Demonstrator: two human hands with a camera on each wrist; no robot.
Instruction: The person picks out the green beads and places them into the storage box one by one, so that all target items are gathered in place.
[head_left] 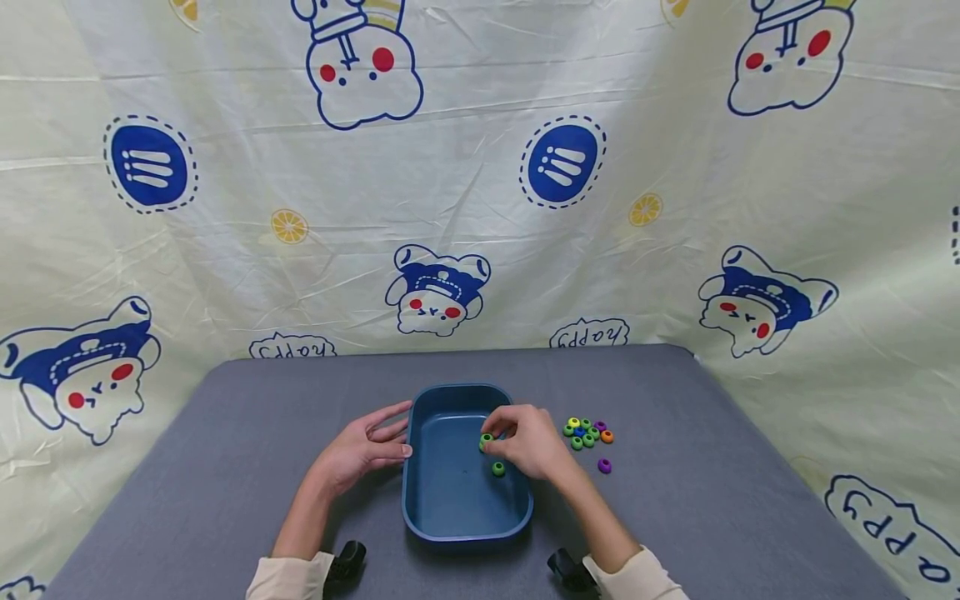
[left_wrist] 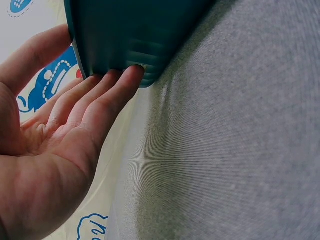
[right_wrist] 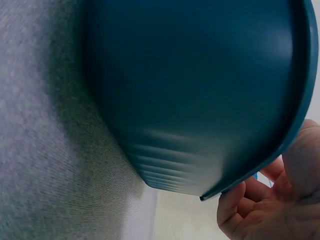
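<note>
Green bead (head_left: 485, 442) is over the blue tray (head_left: 457, 504), pinched by your right hand (head_left: 531, 438); your left hand (head_left: 366, 451) lies spread against the tray's side. An off-centre pinch could squirt the bead out, and a hard left-hand push could slide the tray
</note>
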